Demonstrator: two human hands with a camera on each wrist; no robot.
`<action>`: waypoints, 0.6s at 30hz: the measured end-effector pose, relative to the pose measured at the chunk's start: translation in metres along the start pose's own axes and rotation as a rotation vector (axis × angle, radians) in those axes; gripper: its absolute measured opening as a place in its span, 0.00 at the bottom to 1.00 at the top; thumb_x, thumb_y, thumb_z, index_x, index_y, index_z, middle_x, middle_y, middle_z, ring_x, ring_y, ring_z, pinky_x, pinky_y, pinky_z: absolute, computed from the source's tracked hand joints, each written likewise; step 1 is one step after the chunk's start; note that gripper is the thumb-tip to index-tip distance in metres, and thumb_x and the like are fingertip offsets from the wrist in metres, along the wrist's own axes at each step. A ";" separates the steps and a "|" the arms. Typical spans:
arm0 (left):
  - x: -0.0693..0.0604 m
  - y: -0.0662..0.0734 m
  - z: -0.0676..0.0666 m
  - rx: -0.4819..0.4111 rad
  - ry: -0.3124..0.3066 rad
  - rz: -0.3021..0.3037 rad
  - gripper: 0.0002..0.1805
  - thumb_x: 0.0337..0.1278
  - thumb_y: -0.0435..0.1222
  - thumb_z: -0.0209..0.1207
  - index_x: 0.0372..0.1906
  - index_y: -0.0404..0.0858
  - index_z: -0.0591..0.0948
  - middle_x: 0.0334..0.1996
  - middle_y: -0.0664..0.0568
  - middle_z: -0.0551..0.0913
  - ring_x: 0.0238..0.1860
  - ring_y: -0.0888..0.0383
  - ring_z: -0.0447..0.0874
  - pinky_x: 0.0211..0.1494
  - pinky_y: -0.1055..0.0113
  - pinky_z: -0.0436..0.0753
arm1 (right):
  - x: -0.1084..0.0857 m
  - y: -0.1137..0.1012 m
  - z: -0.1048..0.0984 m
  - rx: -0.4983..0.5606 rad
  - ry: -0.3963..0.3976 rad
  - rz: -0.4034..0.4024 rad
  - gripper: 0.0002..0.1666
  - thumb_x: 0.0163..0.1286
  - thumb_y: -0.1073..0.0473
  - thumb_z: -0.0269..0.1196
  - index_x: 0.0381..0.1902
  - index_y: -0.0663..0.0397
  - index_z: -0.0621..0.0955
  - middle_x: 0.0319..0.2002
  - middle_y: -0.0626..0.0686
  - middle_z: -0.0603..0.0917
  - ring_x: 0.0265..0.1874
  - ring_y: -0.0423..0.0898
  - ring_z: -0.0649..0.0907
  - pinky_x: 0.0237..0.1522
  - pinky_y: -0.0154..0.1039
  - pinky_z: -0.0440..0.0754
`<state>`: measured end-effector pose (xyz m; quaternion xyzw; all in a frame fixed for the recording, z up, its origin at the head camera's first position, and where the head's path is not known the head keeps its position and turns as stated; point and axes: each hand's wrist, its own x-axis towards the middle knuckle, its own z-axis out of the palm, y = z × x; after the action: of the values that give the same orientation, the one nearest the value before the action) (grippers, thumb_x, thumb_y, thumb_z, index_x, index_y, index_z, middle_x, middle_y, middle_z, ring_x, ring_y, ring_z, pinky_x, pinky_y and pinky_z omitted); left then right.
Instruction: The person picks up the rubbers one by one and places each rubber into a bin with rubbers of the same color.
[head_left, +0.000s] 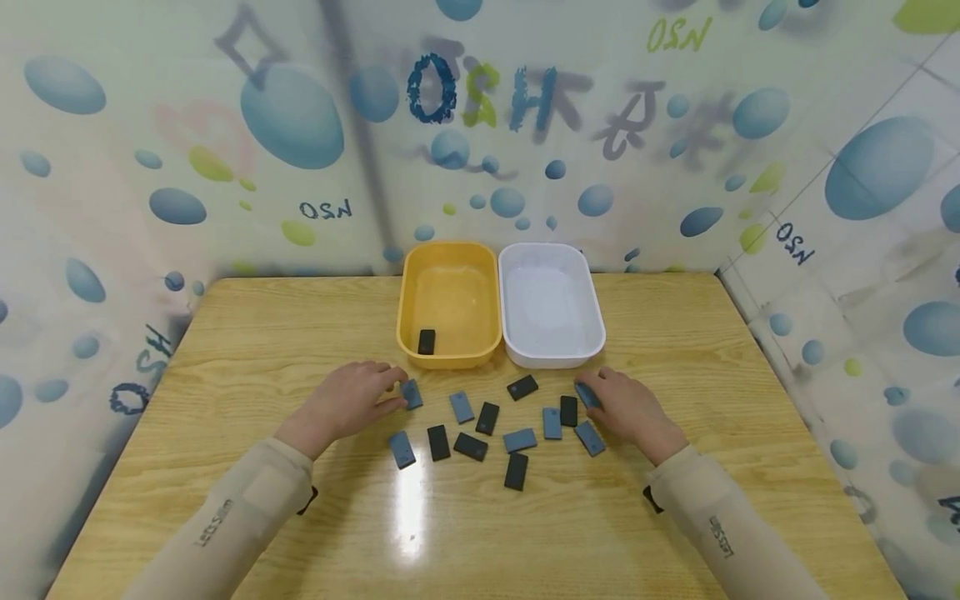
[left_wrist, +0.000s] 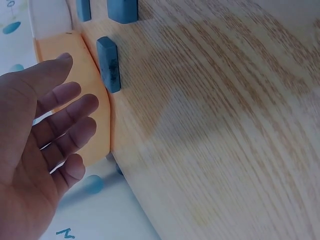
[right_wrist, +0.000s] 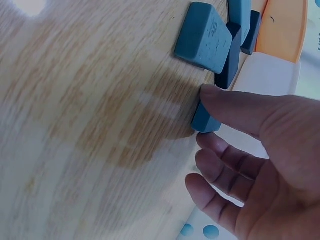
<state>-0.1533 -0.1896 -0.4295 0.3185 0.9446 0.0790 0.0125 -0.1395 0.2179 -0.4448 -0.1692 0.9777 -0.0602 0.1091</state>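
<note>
My left hand [head_left: 352,398] reaches beside a small blue rectangular block [head_left: 412,394] in front of the yellow bin. Its fingers are loosely bent, and a gap shows between them and that block [left_wrist: 109,65] in the left wrist view. My right hand [head_left: 626,408] pinches another blue block [right_wrist: 204,119] between thumb and index finger, in front of the white bin; the fingers partly cover it. The other fingers stay loosely curled. Near the right hand lie a black block [head_left: 569,411] and a blue block [head_left: 589,438].
Several more blue and black blocks, such as a black one [head_left: 516,471], lie scattered across the wooden table [head_left: 465,542]. Behind them stand a yellow bin [head_left: 450,362] holding one black block [head_left: 427,342] and a white bin [head_left: 555,362], side by side against the patterned backdrop.
</note>
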 end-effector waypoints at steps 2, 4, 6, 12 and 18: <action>0.000 0.000 0.000 0.002 -0.006 -0.003 0.17 0.58 0.46 0.65 0.49 0.42 0.81 0.39 0.52 0.86 0.34 0.55 0.84 0.40 0.57 0.82 | 0.000 0.001 0.001 -0.003 0.002 0.001 0.28 0.63 0.57 0.68 0.60 0.51 0.75 0.46 0.58 0.80 0.42 0.54 0.82 0.41 0.51 0.81; 0.000 0.000 0.000 0.004 -0.008 -0.002 0.17 0.58 0.46 0.65 0.49 0.42 0.81 0.39 0.52 0.86 0.35 0.55 0.84 0.40 0.57 0.82 | 0.000 0.001 0.001 -0.007 0.003 0.003 0.28 0.63 0.56 0.69 0.60 0.51 0.75 0.46 0.58 0.81 0.41 0.54 0.82 0.41 0.51 0.81; 0.001 0.000 0.000 0.005 -0.009 -0.001 0.17 0.58 0.46 0.65 0.49 0.42 0.81 0.40 0.51 0.86 0.35 0.54 0.84 0.41 0.57 0.82 | 0.000 0.001 0.001 -0.012 0.006 0.008 0.28 0.63 0.56 0.69 0.60 0.51 0.75 0.46 0.58 0.81 0.42 0.54 0.83 0.41 0.51 0.81; 0.000 0.001 0.001 0.005 0.002 0.007 0.17 0.58 0.46 0.65 0.49 0.42 0.82 0.39 0.52 0.86 0.35 0.54 0.84 0.41 0.57 0.82 | -0.001 0.002 -0.001 -0.012 0.030 0.021 0.30 0.61 0.55 0.70 0.61 0.51 0.76 0.48 0.59 0.82 0.44 0.56 0.83 0.45 0.52 0.81; 0.001 0.001 0.001 0.001 0.012 0.015 0.17 0.57 0.45 0.66 0.48 0.42 0.82 0.38 0.52 0.86 0.33 0.55 0.83 0.39 0.58 0.82 | -0.005 0.002 -0.006 -0.026 0.039 0.025 0.31 0.60 0.53 0.71 0.60 0.50 0.77 0.47 0.58 0.83 0.43 0.55 0.84 0.43 0.52 0.81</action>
<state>-0.1537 -0.1882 -0.4300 0.3253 0.9421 0.0807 0.0063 -0.1368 0.2215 -0.4384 -0.1571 0.9824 -0.0492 0.0886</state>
